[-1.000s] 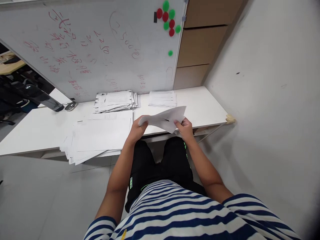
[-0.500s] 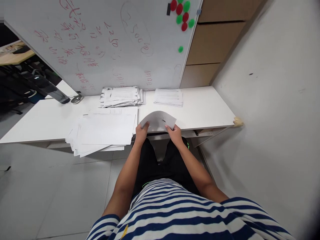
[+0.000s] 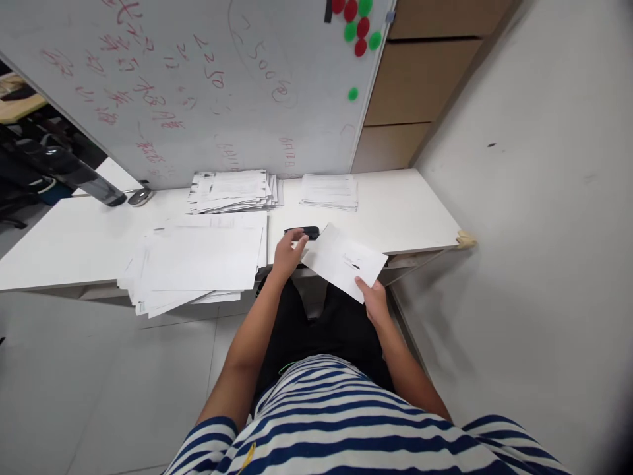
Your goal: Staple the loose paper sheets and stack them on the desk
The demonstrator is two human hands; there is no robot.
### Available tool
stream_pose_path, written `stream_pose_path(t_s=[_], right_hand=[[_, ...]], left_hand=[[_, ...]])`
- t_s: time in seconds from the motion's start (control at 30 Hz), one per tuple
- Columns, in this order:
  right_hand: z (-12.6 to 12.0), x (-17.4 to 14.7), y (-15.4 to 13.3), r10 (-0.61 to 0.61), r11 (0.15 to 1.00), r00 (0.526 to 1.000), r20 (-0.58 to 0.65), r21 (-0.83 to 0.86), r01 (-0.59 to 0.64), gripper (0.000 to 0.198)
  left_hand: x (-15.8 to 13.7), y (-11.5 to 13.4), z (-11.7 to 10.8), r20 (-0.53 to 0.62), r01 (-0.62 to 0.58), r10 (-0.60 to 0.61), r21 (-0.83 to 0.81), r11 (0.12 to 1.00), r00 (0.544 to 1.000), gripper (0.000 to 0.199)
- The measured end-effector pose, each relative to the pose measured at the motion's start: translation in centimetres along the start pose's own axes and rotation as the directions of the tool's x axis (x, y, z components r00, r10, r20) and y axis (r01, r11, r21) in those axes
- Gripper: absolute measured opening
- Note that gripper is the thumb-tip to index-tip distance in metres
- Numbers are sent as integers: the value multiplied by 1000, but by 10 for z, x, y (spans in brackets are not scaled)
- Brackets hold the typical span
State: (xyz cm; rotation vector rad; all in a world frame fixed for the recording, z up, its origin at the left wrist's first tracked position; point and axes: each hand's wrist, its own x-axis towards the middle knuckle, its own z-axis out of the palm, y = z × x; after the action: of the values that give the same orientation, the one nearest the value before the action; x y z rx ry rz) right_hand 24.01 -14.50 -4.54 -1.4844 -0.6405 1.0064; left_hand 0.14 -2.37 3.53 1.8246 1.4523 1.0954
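Observation:
A white sheet of paper, which looks folded, is held at its lower right corner by my right hand, thumb on top. The sheet tilts over the desk's front edge and bears small print and a dark mark. My left hand is open, thumb and fingers apart, with nothing seen between them. Its fingertips are right at a black stapler lying on the desk; whether they touch it I cannot tell. Left of that hand, a loose pile of large white sheets overhangs the front edge.
A thick stack of printed papers and a smaller stack lie at the back of the white desk. Behind them stands a whiteboard. A dark bottle and a computer mouse are at the left. A wall rises on the right.
My left hand has let go of the paper and moved up to the stapler, which has come into view. My right hand has swung the paper right and down, and the sheet has flattened out.

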Motion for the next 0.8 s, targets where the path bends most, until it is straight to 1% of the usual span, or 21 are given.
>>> stream_pose_path(t_s=[0.07, 0.1, 0.17, 0.2, 0.27, 0.33, 0.5, 0.63, 0.73, 0.77, 0.8], right_hand=[[-12, -2, 4, 73, 991, 997, -2, 112, -72, 47], [-16, -2, 4, 98, 984, 995, 1, 147, -97, 47], [-21, 0, 1, 130, 973, 992, 5, 190, -128, 48], [-22, 1, -2, 136, 970, 991, 8, 201, -134, 48], [-22, 4, -9, 129, 970, 992, 15, 208, -129, 47], [-20, 6, -17, 110, 973, 994, 30, 200, -113, 45], [-17, 13, -27, 110, 977, 990, 89, 173, -124, 43], [-14, 21, -26, 116, 979, 985, 129, 153, -136, 42], [-7, 27, -26, 136, 978, 972, 193, 133, -163, 40], [-5, 30, -26, 150, 976, 965, 213, 124, -179, 40], [-2, 32, -26, 164, 974, 960, 225, 117, -194, 39]], left_hand=[[20, -5, 0, 20, -91, 88, 244, 965, 996, 41], [29, -9, 1, 59, -111, 97, 342, 933, 994, 47], [43, -19, 3, 142, -99, 38, 448, 888, 989, 51], [47, -24, 4, 168, -77, -3, 470, 879, 986, 48], [52, -31, 5, 193, -44, -56, 480, 876, 980, 39], [53, -35, 4, 205, -35, -70, 468, 883, 976, 34], [55, -31, -4, 286, -12, -123, 429, 903, 950, 36], [52, -33, -6, 321, -36, -103, 398, 917, 941, 38], [54, -34, -9, 347, -38, -107, 385, 922, 932, 39], [57, -33, -12, 371, -36, -120, 388, 921, 921, 40], [63, -30, -16, 412, -29, -148, 395, 918, 899, 42]])
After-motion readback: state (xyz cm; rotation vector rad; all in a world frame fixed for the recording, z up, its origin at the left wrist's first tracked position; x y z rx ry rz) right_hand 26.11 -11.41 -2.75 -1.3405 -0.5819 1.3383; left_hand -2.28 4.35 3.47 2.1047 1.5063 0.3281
